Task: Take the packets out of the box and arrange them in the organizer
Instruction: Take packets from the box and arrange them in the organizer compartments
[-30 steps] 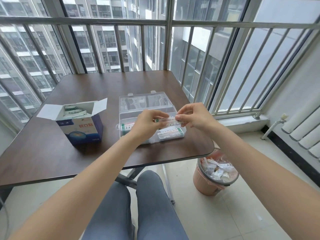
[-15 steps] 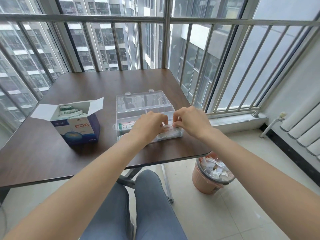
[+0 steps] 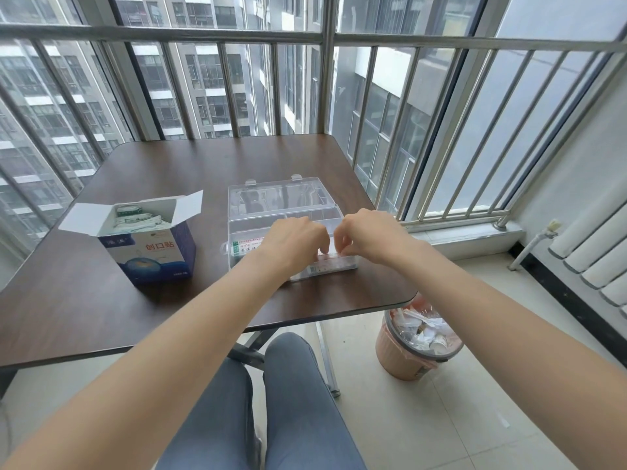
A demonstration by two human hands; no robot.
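Nearest to me are my knees in grey trousers, tucked under the near edge of the table. Right of them on the tiled floor stands a pink bin lined with a bag and full of paper scraps.

On the table, I have both hands over the near right compartment of the clear organizer. My left hand and right hand are knuckles-up, fingers curled down, meeting over a packet that lies in that compartment — I see its white face with a red line just below my fingertips. Whether the fingers pinch it or only touch it, I cannot tell; the backs of the hands hide the contact. Another packet with green print lies in the near left compartment, beside my left hand.

The organizer's lid lies open behind it. Left of the organizer, apart from it, sits the blue and white box, flaps up, with more packets stacked inside.

Beyond the table — a metal railing and apartment blocks.
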